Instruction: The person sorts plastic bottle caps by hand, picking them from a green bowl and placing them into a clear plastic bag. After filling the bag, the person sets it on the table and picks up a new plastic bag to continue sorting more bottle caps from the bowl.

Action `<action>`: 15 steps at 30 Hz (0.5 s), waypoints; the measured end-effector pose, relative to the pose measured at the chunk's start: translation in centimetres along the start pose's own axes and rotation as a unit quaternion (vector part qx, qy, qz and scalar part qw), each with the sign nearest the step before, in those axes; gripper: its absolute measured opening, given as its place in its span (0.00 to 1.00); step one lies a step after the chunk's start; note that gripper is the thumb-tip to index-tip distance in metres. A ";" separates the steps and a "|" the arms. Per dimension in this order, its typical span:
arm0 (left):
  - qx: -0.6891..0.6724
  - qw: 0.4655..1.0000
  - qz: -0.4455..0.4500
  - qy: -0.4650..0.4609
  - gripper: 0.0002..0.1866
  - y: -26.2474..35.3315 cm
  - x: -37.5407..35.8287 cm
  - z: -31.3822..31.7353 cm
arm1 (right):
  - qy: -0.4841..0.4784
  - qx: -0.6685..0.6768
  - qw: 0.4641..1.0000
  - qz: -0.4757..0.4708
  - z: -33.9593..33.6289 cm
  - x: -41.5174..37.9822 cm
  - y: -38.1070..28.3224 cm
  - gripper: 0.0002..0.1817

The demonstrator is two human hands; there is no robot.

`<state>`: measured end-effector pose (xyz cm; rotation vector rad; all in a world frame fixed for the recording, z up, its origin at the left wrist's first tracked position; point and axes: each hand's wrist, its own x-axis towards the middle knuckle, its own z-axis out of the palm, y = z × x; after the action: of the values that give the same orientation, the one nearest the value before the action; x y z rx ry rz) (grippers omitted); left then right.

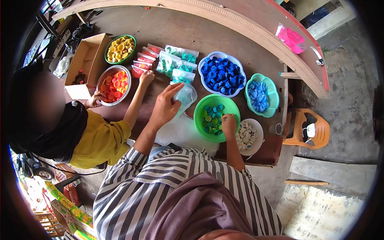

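My left hand [165,106] is closed on the edge of a clear plastic bag [186,97], which hangs to the right of the fingers; its lower part holds little that I can make out. Over the right side of a bright green basin [209,137], my right hand [229,126] pinches what looks like a bottle cap, mostly hidden by the fingers. Teal and yellow-green bottle caps [212,119] lie loose in that basin. Filled bags of teal caps [176,64] and of red caps [145,61] lie beyond my left hand.
Around stand a basin of dark blue caps [222,76], a basket of light blue caps [258,96], a bowl of white caps [247,136] and a plastic cup [276,128]. At left a co-worker's hand [147,78] is near the red bags, the other at a bowl of orange caps [115,86].
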<state>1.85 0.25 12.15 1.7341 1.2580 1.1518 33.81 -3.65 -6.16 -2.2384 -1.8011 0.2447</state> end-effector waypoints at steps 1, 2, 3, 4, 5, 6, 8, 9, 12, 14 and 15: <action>-0.007 1.000 -0.010 -0.023 0.30 0.3 -0.3 0.5 | 0.008 0.091 0.996 -0.015 -1.0 -0.2 -0.2 0.03; -0.007 1.000 -0.008 -0.018 0.30 0.5 -0.8 1.3 | 0.016 0.181 0.983 -0.030 -2.1 -0.3 -0.4 0.04; 0.002 1.000 0.011 -0.022 0.31 0.5 -1.3 2.4 | 0.018 0.181 0.983 -0.035 -4.2 -0.7 -1.7 0.04; 0.011 0.999 0.030 -0.027 0.32 0.3 -1.8 3.5 | 0.057 0.253 0.964 -0.055 -7.1 -1.4 -3.9 0.05; 0.010 0.999 0.032 -0.024 0.32 0.0 -2.4 4.7 | 0.095 0.323 0.939 -0.075 -9.6 -2.2 -6.0 0.05; 0.018 0.998 0.049 -0.018 0.32 -0.5 -3.1 6.1 | 0.097 0.321 0.939 -0.077 -11.5 -3.1 -7.5 0.05; 0.022 0.997 0.067 -0.011 0.33 0.0 -4.1 7.8 | 0.234 0.222 0.931 -0.170 -14.0 -4.9 -9.7 0.06; 0.028 0.998 0.039 -0.036 0.34 0.4 -4.6 8.4 | 0.228 0.237 0.927 -0.178 -14.3 -5.8 -10.5 0.06; 0.050 0.996 0.024 -0.067 0.34 0.0 -6.0 10.0 | 0.084 0.110 0.955 -0.262 -14.4 -6.7 -11.0 0.06; 0.051 0.995 0.048 -0.070 0.34 -0.6 -6.3 10.3 | 0.077 0.191 0.951 -0.228 -12.4 -6.6 -10.2 0.08; 0.048 0.995 0.050 -0.074 0.34 -0.5 -6.2 10.0 | 0.086 0.220 0.950 -0.204 -12.5 -6.5 -9.9 0.09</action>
<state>10.11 -5.93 6.50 1.9367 1.1647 1.0118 26.77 -9.17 8.56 -1.5028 -1.8445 0.3195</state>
